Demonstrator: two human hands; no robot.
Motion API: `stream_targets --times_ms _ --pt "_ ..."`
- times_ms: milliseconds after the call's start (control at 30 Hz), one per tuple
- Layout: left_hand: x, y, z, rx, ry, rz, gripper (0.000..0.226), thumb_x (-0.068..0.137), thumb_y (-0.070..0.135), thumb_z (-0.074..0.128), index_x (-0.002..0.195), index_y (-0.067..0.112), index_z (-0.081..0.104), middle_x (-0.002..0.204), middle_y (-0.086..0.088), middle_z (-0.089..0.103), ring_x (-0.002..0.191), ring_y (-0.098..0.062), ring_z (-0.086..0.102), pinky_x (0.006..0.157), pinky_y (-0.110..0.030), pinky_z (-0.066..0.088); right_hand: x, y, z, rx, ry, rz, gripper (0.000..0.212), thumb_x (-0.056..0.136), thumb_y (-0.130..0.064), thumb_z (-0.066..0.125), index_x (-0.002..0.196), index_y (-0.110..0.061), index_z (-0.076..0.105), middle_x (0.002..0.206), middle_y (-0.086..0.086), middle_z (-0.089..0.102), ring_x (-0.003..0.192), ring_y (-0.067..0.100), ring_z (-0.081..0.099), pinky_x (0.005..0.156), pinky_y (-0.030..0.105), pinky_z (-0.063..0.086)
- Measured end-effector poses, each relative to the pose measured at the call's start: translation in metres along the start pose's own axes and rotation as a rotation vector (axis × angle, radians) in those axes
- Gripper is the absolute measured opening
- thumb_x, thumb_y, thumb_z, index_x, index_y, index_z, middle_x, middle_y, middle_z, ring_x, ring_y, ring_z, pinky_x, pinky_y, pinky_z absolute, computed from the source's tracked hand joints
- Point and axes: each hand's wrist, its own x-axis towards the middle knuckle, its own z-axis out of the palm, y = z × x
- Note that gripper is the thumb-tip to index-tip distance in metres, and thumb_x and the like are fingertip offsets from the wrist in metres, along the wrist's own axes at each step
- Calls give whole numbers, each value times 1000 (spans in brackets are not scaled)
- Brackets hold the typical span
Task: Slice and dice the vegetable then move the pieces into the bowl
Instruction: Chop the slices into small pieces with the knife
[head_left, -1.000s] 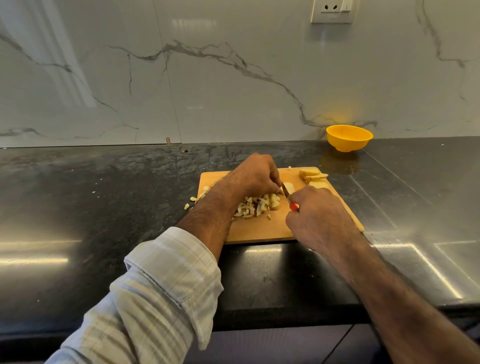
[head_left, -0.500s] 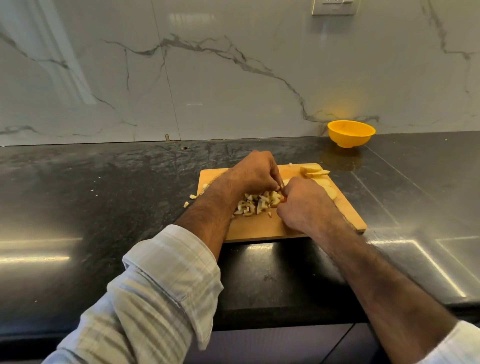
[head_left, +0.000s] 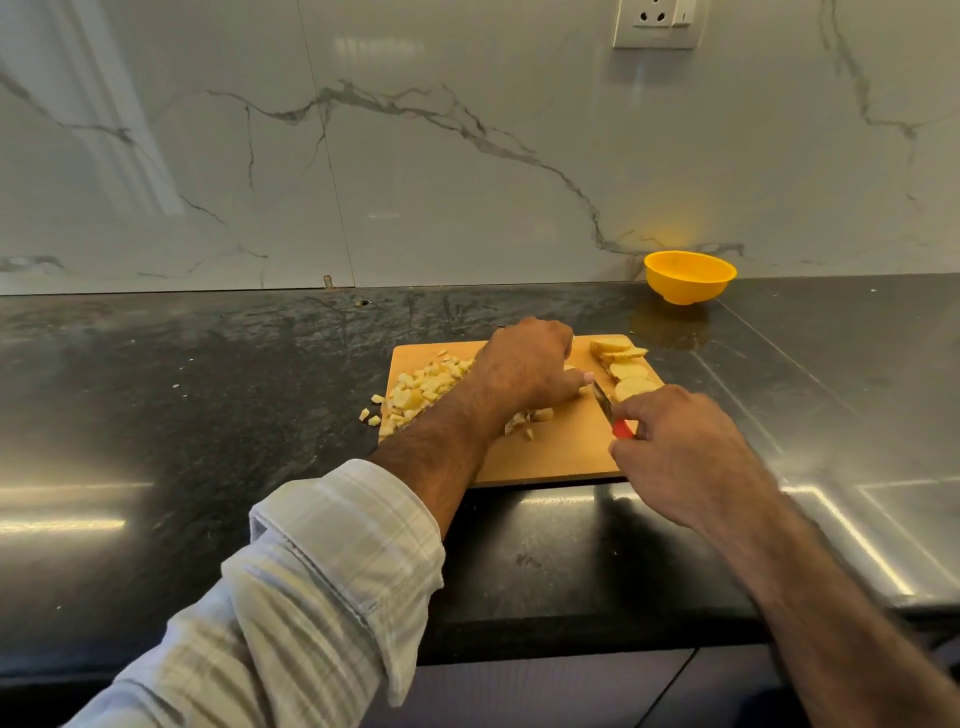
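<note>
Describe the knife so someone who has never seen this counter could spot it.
Find the wooden cutting board on the black countertop. Near its right edge, the right hand holds the knife: a short dark blade with a red handle, the only red thing among pale vegetable pieces.

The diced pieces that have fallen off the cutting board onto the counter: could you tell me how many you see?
3: a pair on the counter beside the board's left edge, one just behind them.
</note>
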Motion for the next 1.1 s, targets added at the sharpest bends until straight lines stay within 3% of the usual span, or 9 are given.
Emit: stream_targets --times_ms 133,267,500,633,767,900,1100 --pt "2 3 2 -23 1 -12 39 94 50 73 121 24 63 115 4 62 103 -16 58 91 -39 59 5 11 -3 1 -9 16 52 92 -29 69 143 -33 60 129 0 63 109 19 61 87 37 59" --pt "4 -2 0 -154 -18 -14 25 92 28 79 111 27 62 110 5 61 97 -14 59 89 -37 61 12 14 -7 -16 -13 -4 54 94 -29 68 146 -35 57 130 1 63 106 19 61 78 32 54" --pt "7 -20 -6 -280 -60 25 34 88 1 78 104 29 67 114 6 66 108 -13 63 95 -32 59 31 6 -1 -60 -37 32 55 91 -31 69 144 -34 57 126 -2 61 104 17 59 76 30 52" --pt "7 -24 -6 -317 -81 65 34 90 -1 75 101 30 66 116 5 70 109 -11 66 98 -30 57 30 3 3 -67 -48 4 54 92 -31 69 145 -32 57 125 -4 61 106 16 58 76 29 51" --pt "7 -24 -2 -303 -53 66 24 92 17 80 113 26 70 115 6 69 107 -10 66 95 -32 60 24 7 2 -87 28 -36 54 92 -31 64 146 -32 57 122 -3 61 102 16 57 73 29 50" --pt "7 -21 -1 -271 -40 65 22 95 18 78 115 24 73 114 7 71 106 -8 66 95 -32 60 20 -2 10 -78 37 -51 46 94 -29 63 140 -29 60 123 -3 60 99 14 54 70 26 47" --pt "7 -19 0 -232 -24 62 16 94 19 79 108 26 75 109 8 71 102 -8 66 91 -33 61 23 -20 21 -167 11 -44 38 94 -33 65 131 -24 61 121 0 60 103 17 54 83 31 52"
